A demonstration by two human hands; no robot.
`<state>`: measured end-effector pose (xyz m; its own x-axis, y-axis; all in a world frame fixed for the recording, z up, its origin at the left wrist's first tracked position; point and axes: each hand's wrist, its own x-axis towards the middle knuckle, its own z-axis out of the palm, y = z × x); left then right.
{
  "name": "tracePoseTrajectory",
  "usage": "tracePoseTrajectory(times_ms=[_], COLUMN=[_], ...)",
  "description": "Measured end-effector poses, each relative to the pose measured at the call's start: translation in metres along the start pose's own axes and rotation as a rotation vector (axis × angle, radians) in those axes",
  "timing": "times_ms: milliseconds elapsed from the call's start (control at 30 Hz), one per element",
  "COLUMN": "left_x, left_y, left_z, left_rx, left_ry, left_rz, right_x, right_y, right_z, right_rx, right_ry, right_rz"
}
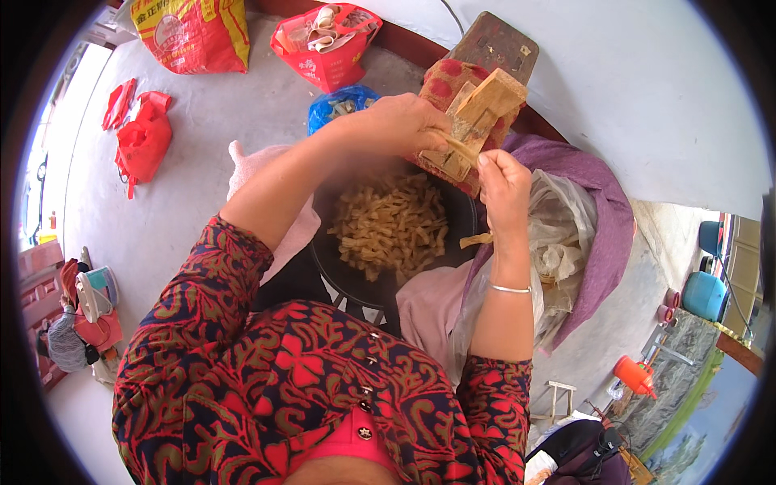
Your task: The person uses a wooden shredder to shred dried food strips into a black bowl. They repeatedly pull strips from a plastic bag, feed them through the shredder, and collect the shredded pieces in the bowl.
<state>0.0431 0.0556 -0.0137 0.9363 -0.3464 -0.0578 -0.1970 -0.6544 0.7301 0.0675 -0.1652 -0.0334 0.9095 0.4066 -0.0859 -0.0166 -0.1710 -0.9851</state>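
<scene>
A flat yellowish-brown strip (459, 147) is stretched between my two hands. My left hand (415, 124) pinches its near end, and my right hand (506, 182) grips the other end with curled fingers. Right behind the strip is a wooden block tool (485, 109) with a raised, angled piece. It rests on a red-dotted cloth (439, 88) over a wooden bench (494, 45). Below my hands, a dark round pan (464, 209) holds a heap of short brown strips (391, 227). Another loose strip (476, 240) pokes out beside my right wrist.
At my right, a clear plastic bag (561, 206) sits inside a purple cloth (606, 242). A pink towel (291, 236) lies left of the pan. Beyond are a blue bag (342, 106), a red carrier bag (327, 51) and a large printed sack (191, 36). The wall (636, 91) borders the bench.
</scene>
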Motion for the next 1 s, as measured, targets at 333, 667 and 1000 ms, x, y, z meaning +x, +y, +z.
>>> tracePoseTrajectory(times_ms=[333,667,1000], left_x=[-0.013,-0.019,-0.014], left_y=[0.023,0.061,0.058], left_z=[-0.018,0.053,0.008], left_rx=[0.207,-1.13,-0.893], left_ry=[-0.206,0.285,0.928], left_rz=[-0.195,-0.14,0.154], right_x=[0.006,-0.021,-0.03], right_y=[0.001,-0.028,-0.032], right_z=[-0.002,0.029,0.03], right_rx=[-0.532,0.788,0.49], right_ry=[0.176,-0.258,-0.315], right_rz=[-0.125,0.313,0.364])
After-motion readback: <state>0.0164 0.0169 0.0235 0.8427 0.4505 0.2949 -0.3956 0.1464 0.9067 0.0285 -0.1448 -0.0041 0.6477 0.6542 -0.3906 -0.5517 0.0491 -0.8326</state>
